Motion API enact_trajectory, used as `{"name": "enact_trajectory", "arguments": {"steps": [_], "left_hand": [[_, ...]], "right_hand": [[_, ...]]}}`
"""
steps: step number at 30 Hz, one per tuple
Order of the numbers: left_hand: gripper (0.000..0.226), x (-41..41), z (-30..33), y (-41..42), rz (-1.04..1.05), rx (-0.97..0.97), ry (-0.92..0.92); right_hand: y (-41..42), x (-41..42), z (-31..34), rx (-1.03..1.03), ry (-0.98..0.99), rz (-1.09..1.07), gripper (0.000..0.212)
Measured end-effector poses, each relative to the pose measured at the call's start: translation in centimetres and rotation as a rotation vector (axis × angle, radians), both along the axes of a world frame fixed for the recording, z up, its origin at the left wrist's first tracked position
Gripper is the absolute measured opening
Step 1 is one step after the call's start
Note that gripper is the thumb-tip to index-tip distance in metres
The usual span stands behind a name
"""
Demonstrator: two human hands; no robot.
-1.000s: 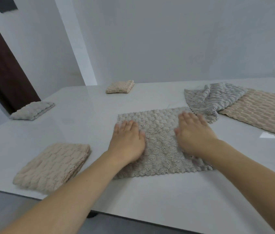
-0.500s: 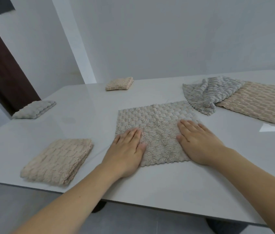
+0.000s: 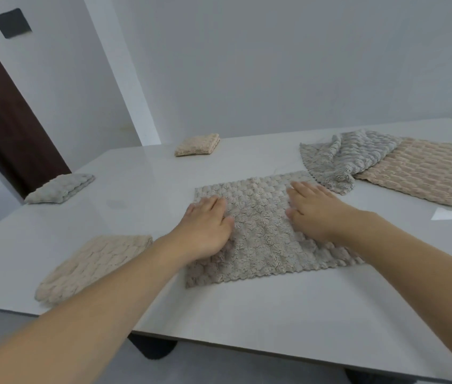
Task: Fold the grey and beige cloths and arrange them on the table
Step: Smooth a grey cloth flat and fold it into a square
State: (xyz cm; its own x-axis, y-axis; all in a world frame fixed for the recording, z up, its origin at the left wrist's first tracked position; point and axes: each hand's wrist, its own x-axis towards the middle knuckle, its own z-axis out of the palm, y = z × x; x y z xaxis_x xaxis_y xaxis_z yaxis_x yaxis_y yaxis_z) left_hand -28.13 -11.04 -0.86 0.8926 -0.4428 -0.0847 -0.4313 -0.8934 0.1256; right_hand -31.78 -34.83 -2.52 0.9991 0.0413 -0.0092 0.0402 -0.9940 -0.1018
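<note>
Both hands slid back up the grey cloth (image 3: 263, 228): left hand (image 3: 205, 231) and right hand (image 3: 316, 214) flat, fingers straight (holding nothing), on bench (image 3: 274, 314).

The flat scalloped-plush cloth (image 3: 263, 231) is pale grey. The ribbed spread-out cloth (image 3: 427, 173) is beige, on a glossy white table (image 3: 247, 314).

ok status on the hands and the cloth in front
Left hand and right hand open, flat on the grey cloth. Cloth spread, not yet folded. Nothing in the way.
</note>
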Motion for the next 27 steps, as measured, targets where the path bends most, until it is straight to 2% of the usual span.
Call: {"name": "enact_trajectory", "arguments": {"steps": [4, 8, 13, 20, 27], "left_hand": [[0.054, 3.6, 1.2, -4.4, -0.073, -0.166, -0.05], [0.051, 6.7, -0.3, -7.1, -0.082, -0.309, -0.096], [0.055, 8.9, -4.6, -6.6, -0.027, -0.14, -0.101], [0.057, 9.2, -4.9, -7.2, 0.023, -0.076, -0.094], [0.057, 9.4, -5.0, -7.4, 0.049, -0.054, -0.073]], "right_hand": [[0.9, 4.8, 0.6, -0.004, -0.041, 0.063, 0.056], [0.2, 7.7, -0.4, 0.015, -0.035, 0.01, 0.055], [-0.7, 8.3, -2.7, 0.027, -0.057, -0.027, 0.056], [-0.6, 9.4, -2.7, 0.055, -0.076, 0.008, 0.056], [-0.7, 9.9, -2.7, 0.016, -0.003, 0.027, 0.056]]}}
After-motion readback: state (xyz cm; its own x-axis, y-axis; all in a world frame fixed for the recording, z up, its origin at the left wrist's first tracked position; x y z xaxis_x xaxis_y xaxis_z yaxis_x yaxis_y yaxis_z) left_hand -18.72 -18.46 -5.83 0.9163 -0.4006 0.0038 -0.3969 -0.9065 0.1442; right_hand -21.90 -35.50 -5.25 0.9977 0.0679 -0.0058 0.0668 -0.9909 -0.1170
